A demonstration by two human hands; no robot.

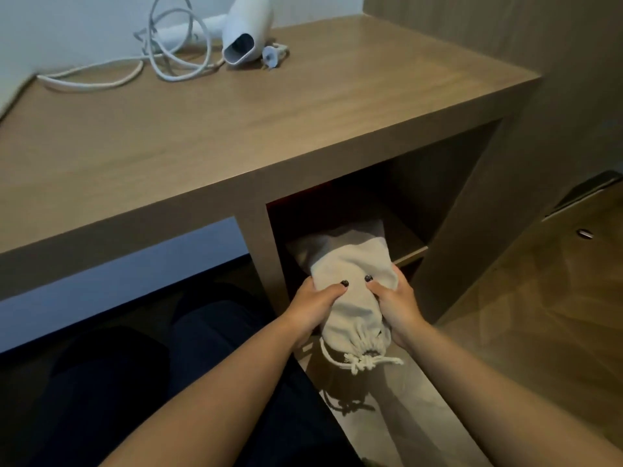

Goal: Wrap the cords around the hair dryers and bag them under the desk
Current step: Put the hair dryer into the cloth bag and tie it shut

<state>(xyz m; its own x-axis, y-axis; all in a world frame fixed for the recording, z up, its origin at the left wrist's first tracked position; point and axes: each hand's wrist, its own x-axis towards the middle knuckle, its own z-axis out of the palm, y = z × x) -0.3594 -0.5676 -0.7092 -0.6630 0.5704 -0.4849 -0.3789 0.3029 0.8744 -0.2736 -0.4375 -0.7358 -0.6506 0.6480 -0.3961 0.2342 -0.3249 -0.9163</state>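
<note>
Nearest the camera, the person's two forearms reach forward over dark-clothed knees toward the open compartment under the desk [303,136]; between the hands sits a pale cloth drawstring bag [350,291], its gathered mouth and knotted white drawstring [362,360] hanging toward the person, just below the wrists; the left hand [317,305] grips the bag's left flank with fingers curled under the cloth and the thumb laid across its top, and the right hand [396,303] holds the opposite flank the same way, the two thumbs nearly meeting over the middle of the cloth; beyond the fingertips the closed far end of the bag already lies inside the compartment, on or just above the shelf [409,252], though which cannot be told; the bag looks full and its mouth is cinched, so one dryer is probably wrapped and bagged, but the contents are hidden; that bag seems to be in the step of being stowed, with its near half outside the opening; far beyond the hands, on the back of the desk top, a white hair dryer [246,32] lies with its cord [175,59] sprawled in loose loops and its plug [274,55] just beside the nozzle; this one is unwrapped and unbagged, so roughly half the task appears left.
</note>
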